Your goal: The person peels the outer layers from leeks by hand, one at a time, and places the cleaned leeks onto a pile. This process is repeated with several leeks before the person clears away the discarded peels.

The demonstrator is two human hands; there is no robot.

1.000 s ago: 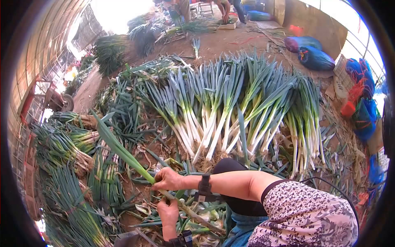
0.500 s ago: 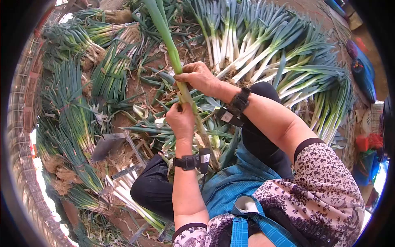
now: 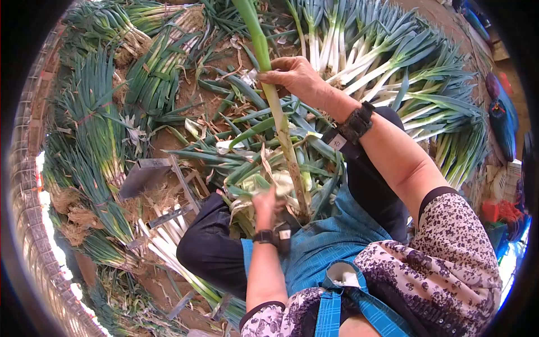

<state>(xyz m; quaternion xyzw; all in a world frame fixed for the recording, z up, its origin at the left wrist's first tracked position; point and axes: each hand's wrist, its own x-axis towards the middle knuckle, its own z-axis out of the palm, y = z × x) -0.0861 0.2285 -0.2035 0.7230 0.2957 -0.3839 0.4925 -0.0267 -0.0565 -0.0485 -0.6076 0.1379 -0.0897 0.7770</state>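
A long leek stands tilted in front of me, green at the top, pale in the middle and soil-stained lower down. My right hand pinches it between thumb and fingers where the green turns pale. Its root end reaches down near my lap. My left hand, smeared by motion, is low beside the leek and apart from it. Its fingers look curled around a strip of peeled leek leaf. Stripped leaves lie heaped beneath both hands.
Cleaned leeks fan out at the upper right. Tied bundles of unpeeled leeks lie at the left. A metal blade on a frame stands by my left knee, near more white-stemmed leeks. A wicker wall curves along the left.
My left hand has come off the leek and moved down towards my lap. The right hand still grips the stalk, whose pale middle is now more exposed. The view has shifted slightly.
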